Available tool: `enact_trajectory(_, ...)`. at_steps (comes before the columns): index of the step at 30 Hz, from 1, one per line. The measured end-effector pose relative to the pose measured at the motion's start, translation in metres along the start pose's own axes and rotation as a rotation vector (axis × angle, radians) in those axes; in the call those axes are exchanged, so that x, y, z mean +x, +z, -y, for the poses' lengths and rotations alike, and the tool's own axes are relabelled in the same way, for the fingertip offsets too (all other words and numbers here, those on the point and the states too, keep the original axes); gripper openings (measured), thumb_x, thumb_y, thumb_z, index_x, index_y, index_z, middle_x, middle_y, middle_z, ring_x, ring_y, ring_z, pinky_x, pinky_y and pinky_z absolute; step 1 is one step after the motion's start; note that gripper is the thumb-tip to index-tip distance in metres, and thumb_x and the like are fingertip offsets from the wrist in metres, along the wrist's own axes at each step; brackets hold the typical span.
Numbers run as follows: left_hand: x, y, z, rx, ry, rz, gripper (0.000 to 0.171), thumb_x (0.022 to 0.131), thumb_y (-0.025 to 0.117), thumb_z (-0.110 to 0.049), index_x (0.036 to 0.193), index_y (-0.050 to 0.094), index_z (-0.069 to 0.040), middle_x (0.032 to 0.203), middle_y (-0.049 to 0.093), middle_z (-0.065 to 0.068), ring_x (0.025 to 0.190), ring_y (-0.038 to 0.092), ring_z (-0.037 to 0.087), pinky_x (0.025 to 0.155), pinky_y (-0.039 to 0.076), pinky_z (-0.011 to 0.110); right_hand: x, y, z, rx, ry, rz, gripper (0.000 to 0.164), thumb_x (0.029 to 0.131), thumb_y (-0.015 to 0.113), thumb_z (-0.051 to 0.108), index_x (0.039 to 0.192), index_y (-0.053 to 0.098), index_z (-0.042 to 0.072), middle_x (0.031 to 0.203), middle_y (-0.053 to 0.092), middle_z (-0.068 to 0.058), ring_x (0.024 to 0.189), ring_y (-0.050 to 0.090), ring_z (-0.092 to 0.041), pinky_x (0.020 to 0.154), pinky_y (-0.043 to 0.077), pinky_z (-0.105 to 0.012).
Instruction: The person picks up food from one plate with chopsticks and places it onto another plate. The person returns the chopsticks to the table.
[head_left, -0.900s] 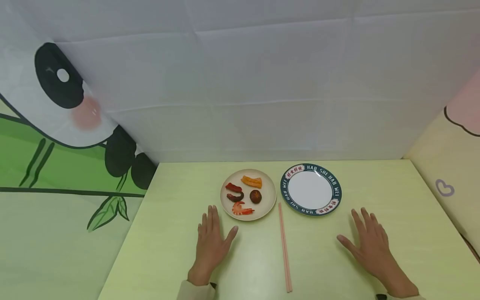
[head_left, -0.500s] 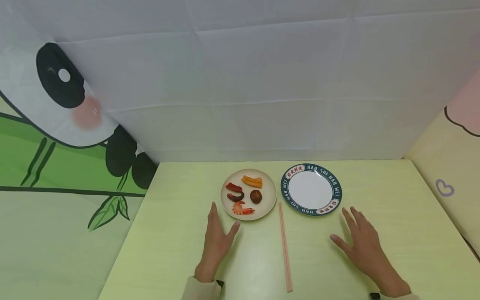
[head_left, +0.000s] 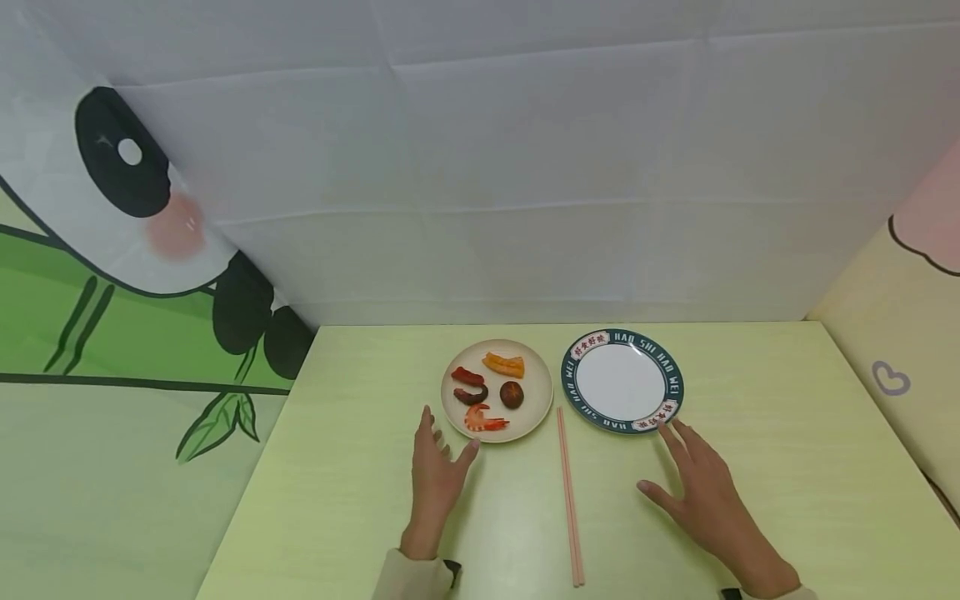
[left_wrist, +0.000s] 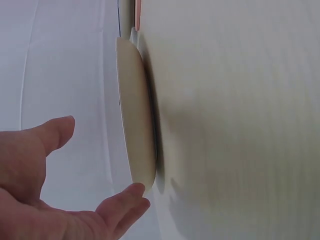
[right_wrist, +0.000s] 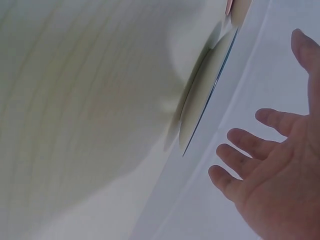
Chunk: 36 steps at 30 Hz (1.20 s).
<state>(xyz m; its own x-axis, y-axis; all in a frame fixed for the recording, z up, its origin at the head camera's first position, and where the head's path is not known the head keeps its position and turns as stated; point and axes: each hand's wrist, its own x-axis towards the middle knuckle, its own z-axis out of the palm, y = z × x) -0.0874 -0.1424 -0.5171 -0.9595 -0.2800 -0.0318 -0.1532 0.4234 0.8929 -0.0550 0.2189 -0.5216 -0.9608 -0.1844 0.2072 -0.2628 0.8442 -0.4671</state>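
Observation:
My left hand [head_left: 437, 479] is beside the near left edge of a beige plate [head_left: 536, 408], thumb spread from the fingers, holding nothing. In the left wrist view its fingertips [left_wrist: 135, 190] overlap the plate's lower end. On that plate lie a shrimp [head_left: 486, 418], a round brown mushroom-like piece [head_left: 512, 394], a yellow-orange strip [head_left: 503, 364], a red piece [head_left: 468, 376] and a dark curved piece [head_left: 471, 394]. My right hand [head_left: 701, 500] holds nothing, fingers spread, fingertips close to the near right rim of a white plate with a dark patterned rim [head_left: 621, 380].
A pair of pink chopsticks [head_left: 570, 500] lies lengthwise between the two hands on the pale yellow-green table [head_left: 337, 400]. A white cloth wall [head_left: 525, 167] rises behind the table's far edge, with printed panels at the left and right.
The right hand has moved left and toward the dark-rimmed plate. My left hand has turned, its fingers coming closer to the beige plate's edge. Plates, food and chopsticks stay in place.

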Motion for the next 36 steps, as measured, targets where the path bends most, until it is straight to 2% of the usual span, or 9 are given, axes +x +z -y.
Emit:
enact_trajectory(6, 0.005, 0.005, 0.0, -0.082, -0.091, -0.008, 0.095, 0.093, 0.081, -0.009, 0.166, 0.02, 0.002, 0.163, 0.034, 0.031, 0.141, 0.048, 0.051, 0.109, 0.048, 0.058, 0.004, 0.002, 0.014, 0.035, 0.003, 0.052, 0.091, 0.085, 0.089, 0.026, 0.158, 0.042, -0.001, 0.157, 0.041, -0.031, 0.141, 0.04, -0.054, 0.109, 0.035, -0.074)
enact_trajectory(8, 0.006, 0.007, 0.001, -0.1, -0.103, -0.006, 0.096, 0.093, 0.081, -0.008, 0.166, 0.02, 0.002, 0.163, 0.033, 0.032, 0.14, 0.048, 0.052, 0.108, 0.048, 0.059, 0.005, 0.004, 0.019, 0.036, 0.005, 0.066, 0.091, 0.085, 0.09, 0.025, 0.158, 0.042, 0.0, 0.158, 0.041, -0.03, 0.142, 0.04, -0.054, 0.109, 0.035, -0.074)
enact_trajectory(17, 0.011, 0.013, 0.005, -0.183, -0.112, 0.003, 0.096, 0.091, 0.08, -0.003, 0.166, 0.02, 0.002, 0.164, 0.032, 0.032, 0.14, 0.048, 0.054, 0.11, 0.047, 0.059, 0.009, 0.012, 0.036, 0.068, -0.003, 0.113, 0.089, 0.086, 0.089, 0.025, 0.159, 0.044, 0.004, 0.161, 0.042, -0.027, 0.142, 0.043, -0.052, 0.111, 0.038, -0.071)
enact_trajectory(28, 0.018, 0.018, 0.007, -0.253, -0.11, -0.036, 0.093, 0.089, 0.079, 0.005, 0.164, 0.024, 0.005, 0.161, 0.035, 0.032, 0.132, 0.055, 0.051, 0.104, 0.053, 0.055, 0.01, 0.019, 0.044, 0.108, -0.054, 0.125, 0.084, 0.088, 0.087, 0.025, 0.159, 0.046, 0.008, 0.161, 0.044, -0.023, 0.142, 0.046, -0.047, 0.111, 0.041, -0.067)
enact_trajectory(36, 0.022, 0.024, 0.009, -0.263, -0.143, -0.066, 0.09, 0.087, 0.076, 0.008, 0.163, 0.029, 0.004, 0.159, 0.039, 0.03, 0.129, 0.058, 0.048, 0.099, 0.057, 0.05, 0.012, 0.024, 0.046, 0.126, -0.092, 0.131, 0.083, 0.087, 0.088, 0.023, 0.158, 0.047, 0.009, 0.161, 0.045, -0.021, 0.141, 0.049, -0.045, 0.11, 0.044, -0.064)
